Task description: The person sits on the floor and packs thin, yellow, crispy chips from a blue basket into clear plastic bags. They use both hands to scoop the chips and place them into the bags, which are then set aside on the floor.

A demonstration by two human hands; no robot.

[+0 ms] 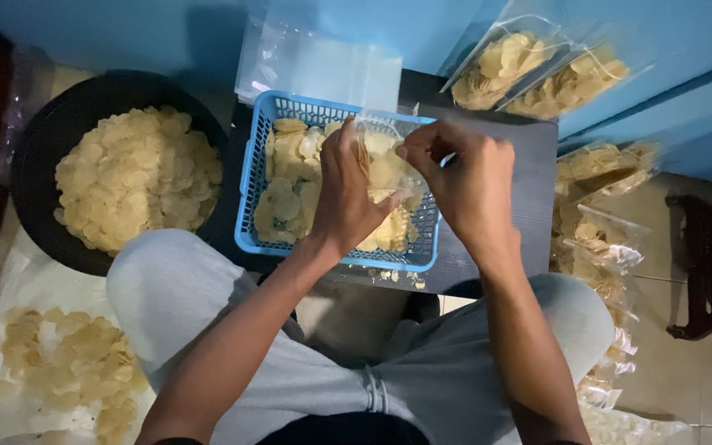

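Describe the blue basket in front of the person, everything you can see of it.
The blue basket is rectangular, apparently plastic, with slotted lattice walls and a smooth rim. It sits upright on a dark board, beside a black bowl of the same pale round chips that partly fill it. The left hand and right hand hover over it, holding a clear bag of chips; whether they touch the basket is unclear.

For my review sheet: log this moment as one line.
left hand: slipping chips into clear bag | right hand: holding bag mouth open | below: blue basket of chips | left: black bowl
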